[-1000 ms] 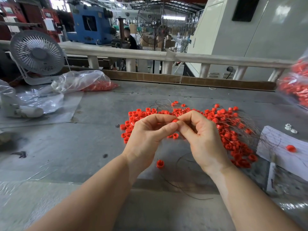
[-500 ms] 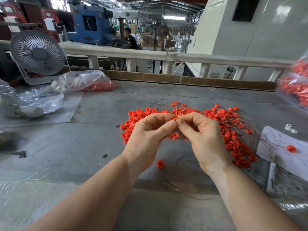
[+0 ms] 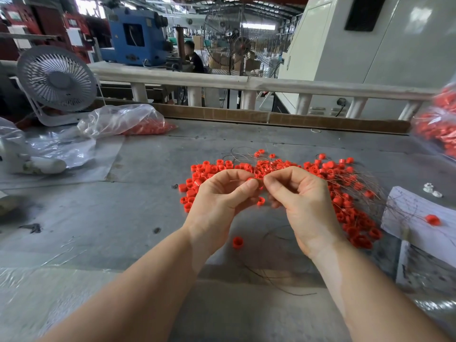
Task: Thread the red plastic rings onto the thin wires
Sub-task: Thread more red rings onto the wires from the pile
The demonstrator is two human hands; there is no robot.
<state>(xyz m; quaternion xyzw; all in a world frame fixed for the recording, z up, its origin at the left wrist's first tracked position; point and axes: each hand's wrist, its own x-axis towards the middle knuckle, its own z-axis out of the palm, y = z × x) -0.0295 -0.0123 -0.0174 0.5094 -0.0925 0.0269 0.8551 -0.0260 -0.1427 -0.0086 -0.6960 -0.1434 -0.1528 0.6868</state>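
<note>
Looping across the grey table (image 3: 74, 238) nearest the person is a thin dark wire (image 3: 278, 285), with a lone red ring (image 3: 237, 242) lying just beyond it, between the wrists. Above these the left hand (image 3: 217, 206) and right hand (image 3: 303, 206) meet fingertip to fingertip, each pinched shut. The left thumb and forefinger pinch a small red ring (image 3: 251, 179); the right pinches what looks like a fine wire end (too thin to make out clearly).

Compared with a second ago, almost nothing has moved. The hands sit in the same spot and the fingertips have only crept a little closer at the ring. That suggests the threading step is still in hand, the wire tip being worked into the hole, not a ring just finished.

Behind the hands lies the loose heap of rings (image 3: 308, 174), tangled with more bare wires (image 3: 357, 183) fanning to the right, so most of the job seems left. Farther off sit a plastic bag of rings (image 3: 128, 122) and a white fan (image 3: 56, 80).
</note>
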